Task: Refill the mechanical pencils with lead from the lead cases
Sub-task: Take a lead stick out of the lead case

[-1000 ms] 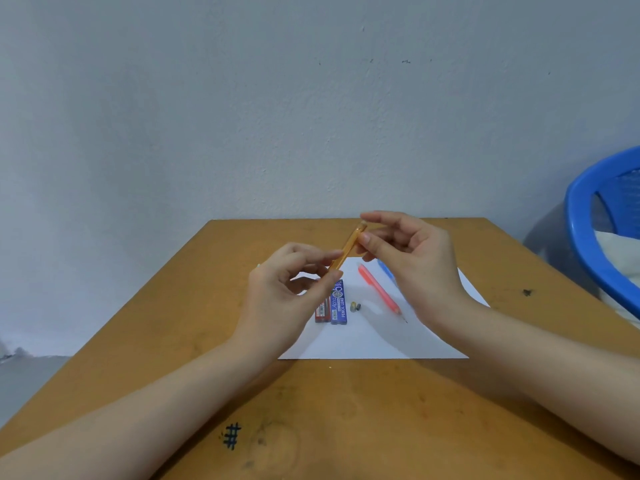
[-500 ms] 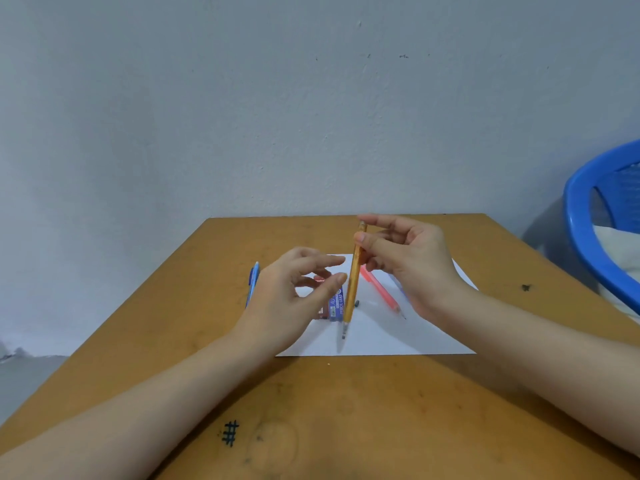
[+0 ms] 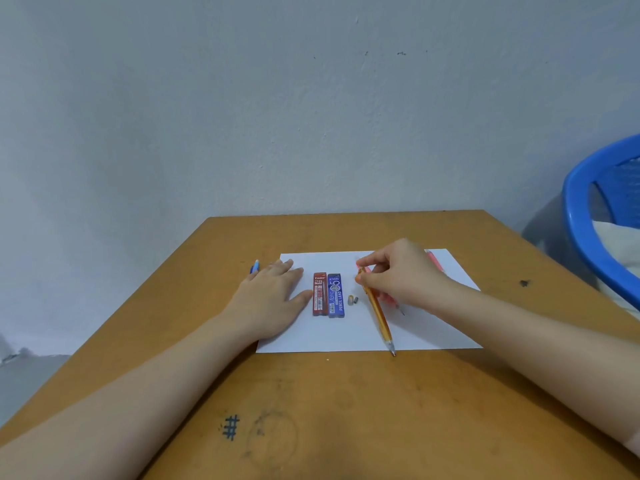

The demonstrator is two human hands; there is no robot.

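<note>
On the left side of the bench (image 3: 346, 410), a blue pencil (image 3: 255, 266) peeks out from behind our left hand (image 3: 270, 299). That hand lies flat with its fingers straight and slightly apart, partly on the white paper (image 3: 346, 336), and holds nothing. Just right of it, the red lead case (image 3: 320, 294) and the blue lead case (image 3: 335, 295) lie side by side on the paper, touching, and both look closed. Beside them sit two small grey cap pieces (image 3: 352, 300) (probably the pencil's cap and eraser, though they are too small to be sure). Further right, our right hand (image 3: 401, 275) has its fingers clamped on the top end of the orange pencil (image 3: 377, 315). The pencil is slim and translucent, and it slants toward us with its metal tip at the paper's near edge. We cannot tell whether it lies flat. A pink pencil (image 3: 434, 261) shows partly behind that hand.

We judge that we are at the filling step for the orange pencil: its top is off and no lead is out yet. The next move calls for the free left hand to take a case. We then slide the case open and tip a lead into the narrow barrel, gently, since lead snaps easily.
</note>
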